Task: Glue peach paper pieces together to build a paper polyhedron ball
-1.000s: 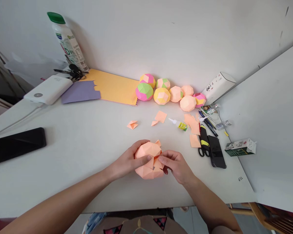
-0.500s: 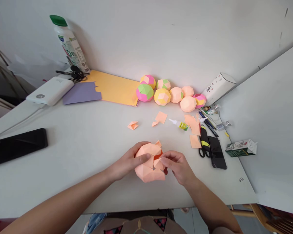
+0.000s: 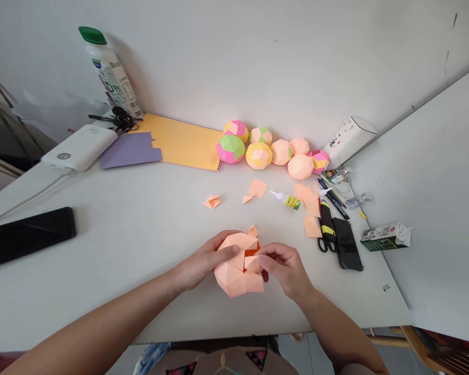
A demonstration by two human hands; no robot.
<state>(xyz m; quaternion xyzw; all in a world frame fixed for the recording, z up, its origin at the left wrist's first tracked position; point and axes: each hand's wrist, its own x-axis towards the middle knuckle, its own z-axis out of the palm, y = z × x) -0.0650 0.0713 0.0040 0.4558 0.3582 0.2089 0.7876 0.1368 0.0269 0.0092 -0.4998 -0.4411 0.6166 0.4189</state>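
Observation:
A peach folded-paper ball (image 3: 231, 273) is held over the near part of the table, with an opening on its right side that shows a darker orange inside. My left hand (image 3: 209, 258) is wrapped round its left side, thumb lying on top. At the opening, my right hand (image 3: 283, 265) pinches a folded paper flap (image 3: 252, 264) of the ball between thumb and fingers. Beyond the ball lie a folded paper piece (image 3: 212, 201), a smaller folded piece (image 3: 247, 198) and a square paper sheet (image 3: 257, 188). A small glue bottle (image 3: 287, 200) lies to their right.
Several finished paper balls (image 3: 259, 155) line the wall. Right of my hands are scissors (image 3: 327, 244), a phone (image 3: 347, 244), pens (image 3: 333, 198) and a milk carton (image 3: 386, 237). At left lie a power bank (image 3: 80, 147), another phone (image 3: 29, 234) and coloured paper (image 3: 187, 143).
The ball has dropped slightly toward me and tilted a little. The flap under my right fingers sits more evenly against its neighbour, and the dark gap below it has narrowed.

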